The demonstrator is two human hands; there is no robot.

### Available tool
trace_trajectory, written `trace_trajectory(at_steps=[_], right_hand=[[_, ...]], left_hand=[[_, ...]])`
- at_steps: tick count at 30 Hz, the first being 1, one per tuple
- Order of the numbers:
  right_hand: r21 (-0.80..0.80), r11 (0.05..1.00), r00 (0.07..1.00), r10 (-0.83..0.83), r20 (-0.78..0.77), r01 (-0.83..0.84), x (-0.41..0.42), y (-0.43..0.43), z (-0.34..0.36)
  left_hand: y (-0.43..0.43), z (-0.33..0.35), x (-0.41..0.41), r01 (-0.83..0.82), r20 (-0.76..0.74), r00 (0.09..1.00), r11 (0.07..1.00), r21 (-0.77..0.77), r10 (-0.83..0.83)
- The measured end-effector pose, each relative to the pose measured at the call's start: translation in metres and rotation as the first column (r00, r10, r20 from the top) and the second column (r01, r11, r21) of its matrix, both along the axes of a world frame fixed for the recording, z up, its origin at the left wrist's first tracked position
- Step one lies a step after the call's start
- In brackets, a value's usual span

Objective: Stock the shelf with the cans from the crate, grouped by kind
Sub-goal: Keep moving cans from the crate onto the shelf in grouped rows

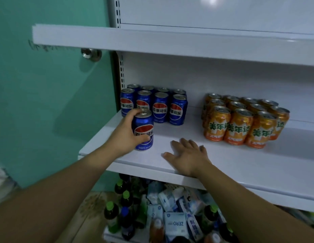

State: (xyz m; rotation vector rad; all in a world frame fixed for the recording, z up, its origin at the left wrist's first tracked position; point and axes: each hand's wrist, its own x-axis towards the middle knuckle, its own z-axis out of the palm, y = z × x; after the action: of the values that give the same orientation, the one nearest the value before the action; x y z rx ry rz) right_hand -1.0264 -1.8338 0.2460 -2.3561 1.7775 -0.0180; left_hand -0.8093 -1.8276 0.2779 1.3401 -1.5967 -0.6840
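The blue can (144,130) stands upright at the left of the middle shelf (179,135), near its front edge and left of the frame's centre. I cannot tell whether its base sits on the board or hangs just above it. The left hand (127,131) grasps it from the left side, with the thumb across the label and the fingers curled round the back up near the rim.

Just behind it, further in on the same shelf, is a block of matching blue cans (160,106) in 2 rows of 4, all upright with their labels facing out. The held can is in front of the 2 left-hand cans of the front row.

To the right, well apart from the blue ones, a block of orange cans (239,125) stands several rows deep, also upright.

Between the 2 groups, at the front of the board, the right hand (189,156) lies palm down, fingers straight and spread, holding nothing.

Above runs a bare white upper shelf (152,39). At the left of the frame is a green wall (47,102) with a round metal knob (91,53).

At the bottom, under the shelf, the crate (108,236) holds dark bottles (111,213) with green caps and a jumble of pale cartons (174,223).
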Motion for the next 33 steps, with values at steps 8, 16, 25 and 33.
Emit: trace_trajectory(at_steps=[8,16,25,33], right_hand=[[-0.010,1.000,1.000,0.012,0.023,-0.012,0.004,0.003,0.005],[-0.005,1.000,1.000,-0.002,0.024,0.002,0.007,0.002,0.003],[0.004,1.000,0.998,-0.022,0.052,0.022,0.010,-0.004,-0.001],[0.008,0.999,0.997,-0.033,0.064,0.032,0.009,-0.005,-0.002]], left_hand=[[-0.032,-0.003,0.032,-0.126,-0.135,0.983,0.992,0.018,0.128],[-0.061,-0.011,0.051,-0.193,-0.234,0.954,0.981,-0.003,0.187],[-0.081,-0.010,0.051,-0.234,-0.272,0.935,0.972,0.006,0.227],[-0.098,-0.009,0.055,-0.255,-0.184,0.944,0.960,0.115,0.273]])
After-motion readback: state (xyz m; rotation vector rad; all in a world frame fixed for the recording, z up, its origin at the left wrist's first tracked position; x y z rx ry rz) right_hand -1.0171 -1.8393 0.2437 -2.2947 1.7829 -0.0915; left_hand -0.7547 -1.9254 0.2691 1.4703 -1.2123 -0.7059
